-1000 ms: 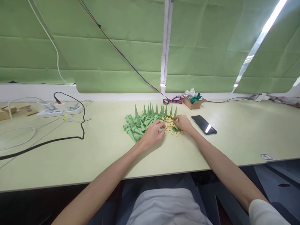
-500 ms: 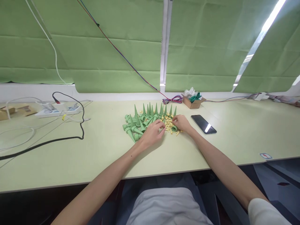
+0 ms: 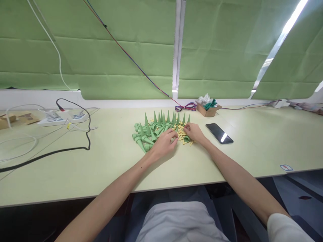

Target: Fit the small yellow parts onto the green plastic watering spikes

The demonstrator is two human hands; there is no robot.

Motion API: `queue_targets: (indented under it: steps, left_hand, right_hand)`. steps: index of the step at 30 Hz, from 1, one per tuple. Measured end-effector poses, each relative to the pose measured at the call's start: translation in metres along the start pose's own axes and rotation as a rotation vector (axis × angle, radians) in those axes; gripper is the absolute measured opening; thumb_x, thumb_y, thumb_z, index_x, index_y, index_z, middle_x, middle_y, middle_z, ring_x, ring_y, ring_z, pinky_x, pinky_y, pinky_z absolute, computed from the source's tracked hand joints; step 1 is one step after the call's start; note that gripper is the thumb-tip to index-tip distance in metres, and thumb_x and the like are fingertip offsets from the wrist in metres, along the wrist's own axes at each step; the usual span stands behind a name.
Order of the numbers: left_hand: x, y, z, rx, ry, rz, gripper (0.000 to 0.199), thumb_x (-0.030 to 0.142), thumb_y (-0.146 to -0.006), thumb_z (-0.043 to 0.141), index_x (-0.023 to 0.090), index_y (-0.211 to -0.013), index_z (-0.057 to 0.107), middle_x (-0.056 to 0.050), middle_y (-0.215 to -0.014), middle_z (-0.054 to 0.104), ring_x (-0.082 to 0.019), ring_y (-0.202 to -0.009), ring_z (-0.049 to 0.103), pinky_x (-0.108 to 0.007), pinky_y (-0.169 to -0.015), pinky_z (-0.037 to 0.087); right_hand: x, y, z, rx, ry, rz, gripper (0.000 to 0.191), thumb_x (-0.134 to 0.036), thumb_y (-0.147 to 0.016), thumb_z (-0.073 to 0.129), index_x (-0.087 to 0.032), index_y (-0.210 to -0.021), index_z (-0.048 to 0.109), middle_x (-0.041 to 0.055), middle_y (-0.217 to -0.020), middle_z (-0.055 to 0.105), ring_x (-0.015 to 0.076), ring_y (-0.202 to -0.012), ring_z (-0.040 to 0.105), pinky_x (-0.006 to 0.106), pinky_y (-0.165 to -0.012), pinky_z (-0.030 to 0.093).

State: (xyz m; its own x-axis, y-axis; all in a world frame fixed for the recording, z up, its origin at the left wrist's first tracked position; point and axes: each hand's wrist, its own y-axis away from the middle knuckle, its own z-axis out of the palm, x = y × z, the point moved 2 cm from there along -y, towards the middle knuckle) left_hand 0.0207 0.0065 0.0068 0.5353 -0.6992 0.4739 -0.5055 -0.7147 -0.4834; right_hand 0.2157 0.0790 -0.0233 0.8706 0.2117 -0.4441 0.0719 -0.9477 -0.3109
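Note:
Many green cone-shaped pieces (image 3: 143,138) lie heaped at the middle of the table, with several standing upright along the back. Small yellow pieces (image 3: 181,131) are scattered at the heap's right side. My left hand (image 3: 165,143) rests at the front of the heap, its fingers curled together; whatever they hold is too small to make out. Among the yellow pieces, my right hand (image 3: 193,131) has thumb and fingertips pinched, their contents hidden. A short green piece (image 3: 186,138) lies just below the right fingertips.
A black phone (image 3: 219,133) lies right of my right hand. Behind it stand a small cardboard box (image 3: 208,111) with plastic and green material, and a coiled cable (image 3: 186,107). A power strip (image 3: 63,119) and a black cable (image 3: 58,150) are at left.
My right hand has shifted slightly left, and the short green piece with some yellow pieces near it has moved a little left too. My left hand has stayed in place.

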Motion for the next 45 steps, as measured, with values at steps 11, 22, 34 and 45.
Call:
queue_targets:
  steps: [11,22,34,45]
  left_hand:
    - [0.0,0.0,0.001,-0.001,-0.008,0.008,0.019,0.024,-0.093,0.046,0.019,-0.085,0.062,-0.005,-0.09,0.06,-0.017,-0.077,0.057,-0.032,-0.069,0.047]
    - [0.0,0.0,0.001,-0.018,-0.016,0.011,0.019,0.023,-0.093,0.046,0.018,-0.085,0.062,-0.005,-0.09,0.06,-0.017,-0.076,0.057,-0.032,-0.068,0.047]
    - [0.001,0.0,0.001,-0.033,-0.022,0.008,0.018,0.022,-0.092,0.046,0.018,-0.084,0.062,-0.005,-0.088,0.061,-0.018,-0.077,0.057,-0.032,-0.069,0.047]
    - [0.001,0.0,0.001,-0.036,-0.019,0.011,0.02,0.022,-0.092,0.046,0.018,-0.083,0.062,-0.005,-0.088,0.061,-0.018,-0.077,0.058,-0.032,-0.068,0.047]
  right_hand:
    - [-0.011,0.006,-0.015,0.095,-0.186,-0.1,0.011,-0.026,-0.091,0.052,-0.018,-0.09,0.06,0.0004,-0.065,0.066,0.0167,-0.063,0.06,0.026,-0.065,0.04]
    - [-0.017,0.014,-0.013,-0.167,-0.265,-0.131,0.007,-0.025,-0.097,0.042,-0.021,-0.097,0.048,0.0006,-0.075,0.072,0.0128,-0.045,0.058,0.025,-0.057,0.043]
    - [-0.026,0.022,-0.022,-0.246,-0.248,-0.159,0.011,-0.028,-0.099,0.038,-0.021,-0.095,0.044,0.0005,-0.079,0.07,0.0102,-0.037,0.054,0.024,-0.051,0.041]
    - [-0.026,0.021,-0.02,-0.18,-0.183,-0.158,0.009,-0.025,-0.097,0.04,-0.02,-0.095,0.047,0.0017,-0.072,0.071,0.0131,-0.041,0.053,0.026,-0.059,0.041]
